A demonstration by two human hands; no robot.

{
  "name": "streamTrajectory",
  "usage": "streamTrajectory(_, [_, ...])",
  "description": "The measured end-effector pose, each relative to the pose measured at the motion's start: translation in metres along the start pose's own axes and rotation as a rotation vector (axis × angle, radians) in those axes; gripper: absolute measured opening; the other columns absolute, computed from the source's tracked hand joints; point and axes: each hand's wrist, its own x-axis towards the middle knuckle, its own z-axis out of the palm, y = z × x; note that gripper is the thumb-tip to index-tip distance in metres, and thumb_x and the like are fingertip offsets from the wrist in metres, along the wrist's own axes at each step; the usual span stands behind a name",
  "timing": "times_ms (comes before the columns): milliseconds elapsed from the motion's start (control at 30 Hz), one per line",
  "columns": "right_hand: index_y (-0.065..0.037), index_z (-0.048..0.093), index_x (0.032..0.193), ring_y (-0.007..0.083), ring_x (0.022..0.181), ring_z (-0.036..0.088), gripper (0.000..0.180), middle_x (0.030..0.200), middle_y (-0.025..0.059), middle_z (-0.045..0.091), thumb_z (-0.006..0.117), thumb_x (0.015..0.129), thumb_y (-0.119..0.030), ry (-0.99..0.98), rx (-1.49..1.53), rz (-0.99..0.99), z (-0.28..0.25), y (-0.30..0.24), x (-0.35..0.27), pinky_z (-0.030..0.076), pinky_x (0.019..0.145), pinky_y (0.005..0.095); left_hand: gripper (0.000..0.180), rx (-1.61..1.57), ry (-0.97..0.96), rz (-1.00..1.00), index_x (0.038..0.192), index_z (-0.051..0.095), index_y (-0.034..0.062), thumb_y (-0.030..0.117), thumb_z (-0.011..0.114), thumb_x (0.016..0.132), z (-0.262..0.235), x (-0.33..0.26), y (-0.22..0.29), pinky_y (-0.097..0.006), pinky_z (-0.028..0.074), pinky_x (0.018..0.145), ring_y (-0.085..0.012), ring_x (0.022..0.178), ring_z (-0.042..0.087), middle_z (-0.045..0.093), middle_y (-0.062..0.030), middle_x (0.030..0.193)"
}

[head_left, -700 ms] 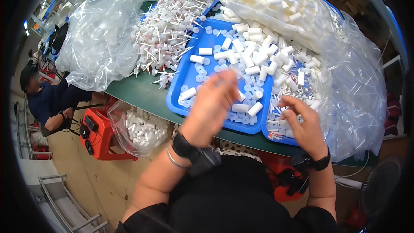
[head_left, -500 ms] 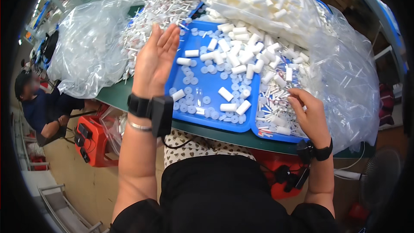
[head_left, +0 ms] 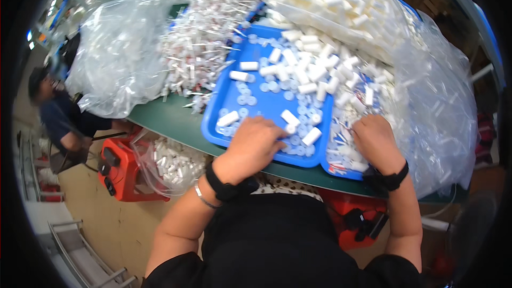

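My left hand (head_left: 253, 146) is palm down over the near part of a blue tray (head_left: 216, 134), its fingers curled together and what is under them hidden. White cylinders (head_left: 311, 136) and small translucent discs (head_left: 302, 110) lie close to its fingertips. Over a second blue tray (head_left: 326, 164) on the right, my right hand (head_left: 376, 140) is closed, the fingers bent in toward the thumb. Anything in its grip is out of sight. Loose white cylinders and thin sticks with bits of red surround it.
Left of the trays is a heap of thin white-and-red pieces (head_left: 208, 32), beside a clear plastic bag (head_left: 120, 58). A large bag of white cylinders (head_left: 341, 5) stands behind. Clear plastic (head_left: 434, 117) drapes the right side. A person (head_left: 58, 112) sits at far left, near a red stool (head_left: 125, 173).
My left hand has come down from its raised, open-palmed position onto the near part of the tray, and its fingers have curled. My right hand stays over the right tray, turned more knuckles-up.
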Motion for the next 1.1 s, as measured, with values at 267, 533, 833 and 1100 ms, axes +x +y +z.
streamTrajectory(267, [-0.001,0.061,0.094,0.0369,0.079,0.06,0.012,0.083,0.0161,0.062,0.069,0.085,-0.002,0.119,0.314,0.178,-0.02,-0.009,-0.003,0.046,0.072,0.0476,0.007,0.091,-0.076,0.103,0.087,0.07,0.0047,0.002,0.067,0.081,0.001,-0.002,-0.01,-0.044,0.049,0.086,-0.0357,0.095,0.059,0.063,-0.0138,0.094])
streamTrajectory(533, [0.001,0.067,0.094,0.0309,0.075,0.057,0.011,0.083,0.0141,0.063,0.072,0.084,0.003,0.225,0.511,0.224,-0.037,-0.03,0.001,0.045,0.073,0.0413,0.007,-0.182,0.108,0.015,0.093,0.068,0.0045,0.008,0.07,0.087,-0.007,-0.001,-0.014,-0.045,0.05,0.084,-0.0344,0.096,0.061,0.066,-0.0125,0.092])
streamTrajectory(833, [0.002,0.063,0.089,0.0311,0.078,0.053,0.007,0.08,0.0135,0.058,0.069,0.085,0.005,0.292,0.549,0.111,-0.048,-0.061,0.003,0.041,0.073,0.0397,0.021,-1.519,0.03,-0.384,0.11,0.064,0.0009,0.02,0.068,0.102,0.035,0.009,0.023,-0.027,0.058,0.073,-0.013,0.082,0.07,0.071,-0.0061,0.095])
streamTrajectory(1100, [0.001,0.064,0.088,0.0302,0.077,0.053,0.005,0.081,0.0131,0.057,0.068,0.087,0.004,0.247,0.606,0.13,-0.052,-0.072,-0.004,0.041,0.069,0.0394,0.035,-2.058,-0.042,-0.449,0.127,0.061,0.0024,0.025,0.07,0.102,0.052,0.003,0.039,-0.025,0.057,0.082,-0.0096,0.09,0.067,0.068,-0.0017,0.102])
